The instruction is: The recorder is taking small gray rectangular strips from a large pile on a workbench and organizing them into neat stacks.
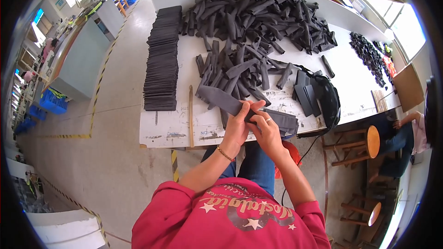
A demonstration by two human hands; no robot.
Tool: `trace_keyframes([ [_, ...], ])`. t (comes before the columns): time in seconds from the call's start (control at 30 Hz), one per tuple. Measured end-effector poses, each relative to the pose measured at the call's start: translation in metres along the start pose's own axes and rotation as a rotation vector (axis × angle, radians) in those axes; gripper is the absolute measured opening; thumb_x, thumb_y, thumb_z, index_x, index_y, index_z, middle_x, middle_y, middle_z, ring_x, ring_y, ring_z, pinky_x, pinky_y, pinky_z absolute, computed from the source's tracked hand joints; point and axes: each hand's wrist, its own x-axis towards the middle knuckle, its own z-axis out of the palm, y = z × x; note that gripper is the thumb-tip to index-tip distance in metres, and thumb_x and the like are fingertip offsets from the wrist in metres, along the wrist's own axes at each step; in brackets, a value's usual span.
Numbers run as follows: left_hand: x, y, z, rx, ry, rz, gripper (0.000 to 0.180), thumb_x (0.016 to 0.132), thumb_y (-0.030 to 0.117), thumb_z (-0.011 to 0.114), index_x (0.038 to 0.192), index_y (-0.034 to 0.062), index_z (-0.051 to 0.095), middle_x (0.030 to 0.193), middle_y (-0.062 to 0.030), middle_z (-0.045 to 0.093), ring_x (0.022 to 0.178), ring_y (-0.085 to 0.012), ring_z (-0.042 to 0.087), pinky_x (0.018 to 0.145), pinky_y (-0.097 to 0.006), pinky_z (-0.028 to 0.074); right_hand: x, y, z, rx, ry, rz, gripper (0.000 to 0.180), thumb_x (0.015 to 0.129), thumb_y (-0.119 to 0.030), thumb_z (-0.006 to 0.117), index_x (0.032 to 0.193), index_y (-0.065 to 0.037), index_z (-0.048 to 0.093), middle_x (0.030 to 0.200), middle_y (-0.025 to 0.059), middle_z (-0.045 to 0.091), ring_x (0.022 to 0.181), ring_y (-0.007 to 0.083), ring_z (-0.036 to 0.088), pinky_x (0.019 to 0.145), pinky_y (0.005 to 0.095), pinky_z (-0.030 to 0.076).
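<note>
My white worktop (182,123) carries a heap of dark fabric pieces (258,16), perhaps close for reach, and a neat stack (161,62) at left, likely kept orderly. Above the near side, a dark fabric strip (219,99) extends from my left hand (237,127) and right hand (267,132), both pinched nearly closed on its end, probably to steady it

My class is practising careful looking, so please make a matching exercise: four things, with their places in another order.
Things:
1. grey strip
2. dark stack
3. thin stick
4. round stool

Places:
A. on the floor, right of the table
B. reaching the table's front edge
C. in the left hand
D. along the table's left side

Pairs: 1-C, 2-D, 3-B, 4-A
</note>
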Motion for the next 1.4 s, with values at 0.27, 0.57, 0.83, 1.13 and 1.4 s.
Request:
trace_keyframes([
  [0.27, 0.004, 0.016, -0.002, -0.013, 0.049, 0.02, 0.024, 0.098, 0.02, 0.055, 0.117, 0.0053, 0.054, 0.111, -0.0192, 0.066, 0.109, -0.0288, 0.062, 0.093, -0.043, 0.05, -0.003, 0.008, -0.012, -0.073, -0.077, -0.008, 0.031, 0.078, -0.004, 0.071, 0.104, 0.0, 0.053, 0.102, 0.0163, 0.057, 0.087, 0.0354, 0.06, 0.072, 0.042, 0.051],
  [0.57, 0.008, 0.036, 0.023, 0.026, 0.013, 0.094, 0.036, 0.1, 0.021, 0.05, 0.129, 0.0009, 0.048, 0.111, -0.019, 0.065, 0.108, -0.0322, 0.062, 0.097, -0.044, 0.049, 0.013, 0.001, -0.015, -0.006, 0.027, 0.019, 0.024, 0.079, -0.006, 0.072, 0.098, -0.003, 0.058, 0.096, 0.0141, 0.058, 0.08, 0.0337, 0.061, 0.066, 0.0411, 0.051],
  [0.83, 0.012, 0.043, 0.023, -0.055, 0.106, 0.186, 0.032, 0.099, 0.023, 0.052, 0.117, -0.0033, 0.055, 0.102, -0.0168, 0.066, 0.098, -0.0288, 0.065, 0.095, -0.041, 0.05, 0.013, 0.002, -0.018, -0.046, 0.115, -0.151, 0.018, 0.075, -0.001, 0.074, 0.088, -0.002, 0.062, 0.092, 0.0124, 0.059, 0.075, 0.0295, 0.061, 0.063, 0.0363, 0.05],
  [1.13, 0.005, 0.021, 0.02, -0.096, 0.074, 0.142, 0.032, 0.099, 0.025, 0.052, 0.116, -0.0025, 0.055, 0.102, -0.0155, 0.066, 0.098, -0.028, 0.065, 0.093, -0.039, 0.051, 0.016, 0.003, -0.01, -0.021, 0.131, -0.156, 0.017, 0.073, 0.001, 0.074, 0.085, -0.002, 0.063, 0.09, 0.0103, 0.061, 0.072, 0.0274, 0.061, 0.062, 0.0348, 0.05],
  [1.4, 0.003, 0.015, 0.022, -0.069, 0.106, 0.183, 0.033, 0.099, 0.026, 0.053, 0.116, -0.0025, 0.055, 0.101, -0.0154, 0.066, 0.098, -0.0277, 0.065, 0.092, -0.038, 0.051, 0.015, 0.006, -0.005, 0.025, 0.133, -0.103, 0.015, 0.072, 0.001, 0.074, 0.083, -0.002, 0.063, 0.089, 0.0093, 0.06, 0.073, 0.0269, 0.061, 0.063, 0.0351, 0.05],
])
